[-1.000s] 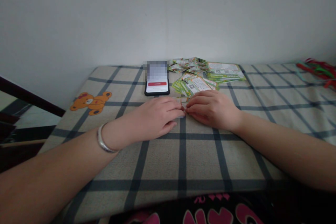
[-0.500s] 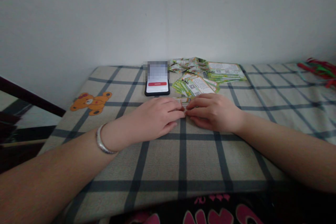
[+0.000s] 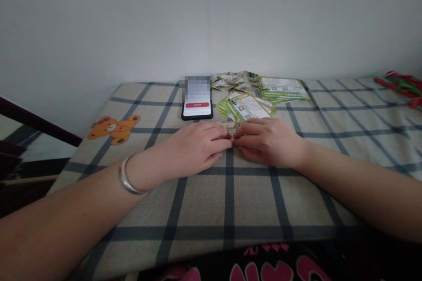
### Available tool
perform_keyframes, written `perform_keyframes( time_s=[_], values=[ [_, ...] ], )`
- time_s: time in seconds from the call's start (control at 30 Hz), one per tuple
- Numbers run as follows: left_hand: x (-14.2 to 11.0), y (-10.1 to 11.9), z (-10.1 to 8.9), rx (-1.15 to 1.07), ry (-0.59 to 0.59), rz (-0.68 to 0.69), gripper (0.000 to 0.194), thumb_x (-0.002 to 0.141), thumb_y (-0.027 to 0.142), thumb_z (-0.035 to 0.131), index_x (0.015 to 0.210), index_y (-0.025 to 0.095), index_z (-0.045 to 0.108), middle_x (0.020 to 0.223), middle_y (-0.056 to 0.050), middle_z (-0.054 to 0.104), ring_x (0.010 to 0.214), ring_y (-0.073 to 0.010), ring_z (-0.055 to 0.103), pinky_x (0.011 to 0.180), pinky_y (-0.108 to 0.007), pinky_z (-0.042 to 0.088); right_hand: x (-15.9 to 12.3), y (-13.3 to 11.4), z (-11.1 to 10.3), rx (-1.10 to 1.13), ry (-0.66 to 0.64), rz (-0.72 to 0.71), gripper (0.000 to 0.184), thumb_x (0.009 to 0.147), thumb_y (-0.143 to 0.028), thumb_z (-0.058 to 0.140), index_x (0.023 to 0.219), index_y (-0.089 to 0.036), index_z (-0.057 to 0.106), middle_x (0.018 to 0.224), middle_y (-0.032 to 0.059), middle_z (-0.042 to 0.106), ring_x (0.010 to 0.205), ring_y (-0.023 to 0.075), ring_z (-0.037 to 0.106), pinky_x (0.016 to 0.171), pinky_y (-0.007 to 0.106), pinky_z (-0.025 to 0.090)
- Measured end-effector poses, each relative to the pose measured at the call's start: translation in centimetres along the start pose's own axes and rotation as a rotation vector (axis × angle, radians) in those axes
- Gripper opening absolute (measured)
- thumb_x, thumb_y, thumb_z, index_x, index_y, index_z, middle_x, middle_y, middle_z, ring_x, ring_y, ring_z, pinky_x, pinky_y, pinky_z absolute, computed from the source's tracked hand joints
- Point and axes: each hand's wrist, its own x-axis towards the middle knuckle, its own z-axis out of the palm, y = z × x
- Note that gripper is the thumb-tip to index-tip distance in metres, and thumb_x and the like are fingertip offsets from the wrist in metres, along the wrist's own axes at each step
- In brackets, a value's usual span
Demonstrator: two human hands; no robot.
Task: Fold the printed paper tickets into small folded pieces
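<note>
Between my hands lies a small printed paper leaflet (image 3: 233, 126), mostly covered by my fingers, so its shape and any fold are hidden. My left hand (image 3: 201, 147), with a silver bangle on its wrist, has its fingers curled down on the leaflet's left side. From the right, my right hand (image 3: 268, 142) pinches the other side, fingertips almost meeting the left ones. Just beyond are fanned green-and-white leaflets (image 3: 252, 109), and behind them several folded paper pieces (image 3: 237, 81).
A phone (image 3: 197, 101) with a lit screen lies left of the papers. Farther right rests a stack of flat leaflets (image 3: 283, 88). An orange bear cutout (image 3: 114, 129) is at the left on the checked tablecloth (image 3: 198, 202). Red and green items (image 3: 400, 88) sit far right; a wall (image 3: 211, 22) stands behind.
Almost nothing differs. Both hands stay at the same place on the leaflet, and the view has shifted very slightly.
</note>
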Motion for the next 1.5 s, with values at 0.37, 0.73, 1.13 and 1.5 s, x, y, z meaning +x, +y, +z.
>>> perform_keyframes(
  time_s=[0.37, 0.73, 1.13, 1.5],
  values=[
    [0.3, 0.0, 0.0, -0.014, 0.015, 0.005, 0.025, 0.088, 0.021, 0.056, 0.111, 0.017, 0.066, 0.114, -0.011, 0.066, 0.109, -0.0261, 0.059, 0.095, -0.044, 0.051, 0.0, -0.1, 0.0, -0.163, 0.019, 0.098, 0.020, 0.090, -0.025, 0.053, 0.082, -0.018, 0.070, 0.088, 0.0041, 0.070, 0.077, 0.0171, 0.060, 0.063, 0.031, 0.038],
    [0.1, 0.0, 0.0, -0.047, 0.051, 0.015, 0.024, 0.088, 0.019, 0.056, 0.110, 0.017, 0.066, 0.113, -0.011, 0.066, 0.109, -0.0255, 0.059, 0.095, -0.044, 0.050, 0.1, 0.0, -0.3, -0.234, -0.026, 0.173, 0.021, 0.088, -0.024, 0.054, 0.073, -0.018, 0.067, 0.079, 0.0043, 0.065, 0.071, 0.0165, 0.055, 0.057, 0.032, 0.029],
    [0.1, -0.1, 0.1, -0.055, 0.041, 0.024, 0.025, 0.091, 0.019, 0.053, 0.113, 0.018, 0.064, 0.118, -0.008, 0.067, 0.113, -0.0251, 0.059, 0.098, -0.043, 0.050, -0.1, 1.1, -0.9, -0.264, -0.075, 0.266, 0.020, 0.086, -0.021, 0.054, 0.072, -0.017, 0.068, 0.081, 0.0053, 0.069, 0.073, 0.0177, 0.056, 0.059, 0.032, 0.031],
    [-0.1, -0.3, -0.6, -0.059, 0.000, 0.037, 0.026, 0.089, 0.019, 0.056, 0.114, 0.019, 0.065, 0.119, -0.009, 0.065, 0.114, -0.0257, 0.059, 0.097, -0.044, 0.051, -0.4, 1.0, -1.0, -0.304, -0.100, 0.177, 0.022, 0.091, -0.021, 0.052, 0.075, -0.016, 0.067, 0.080, 0.0061, 0.066, 0.072, 0.0174, 0.053, 0.060, 0.031, 0.029]
  ],
)
